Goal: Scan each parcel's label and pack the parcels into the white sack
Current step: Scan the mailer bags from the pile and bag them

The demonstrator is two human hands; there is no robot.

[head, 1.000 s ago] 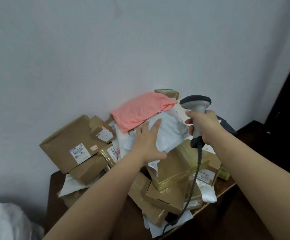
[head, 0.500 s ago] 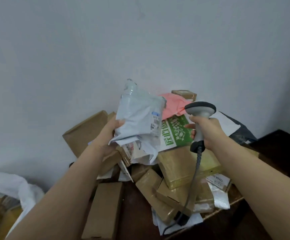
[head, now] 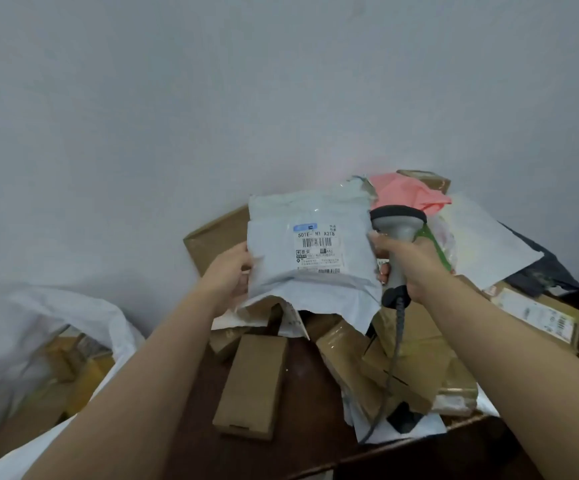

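While the left hand [head: 227, 271] grips the grey poly mailer [head: 310, 252] above the parcel pile [head: 385, 358], the right hand [head: 416, 268] grips the barcode scanner [head: 397, 230] beside it; the white sack [head: 31, 327] lies left of the pile.

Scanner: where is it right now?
Head view, right of centre: the scanner is gripped in the right hand, upright beside the right edge of the grey mailer that the left hand holds up above the parcel pile.
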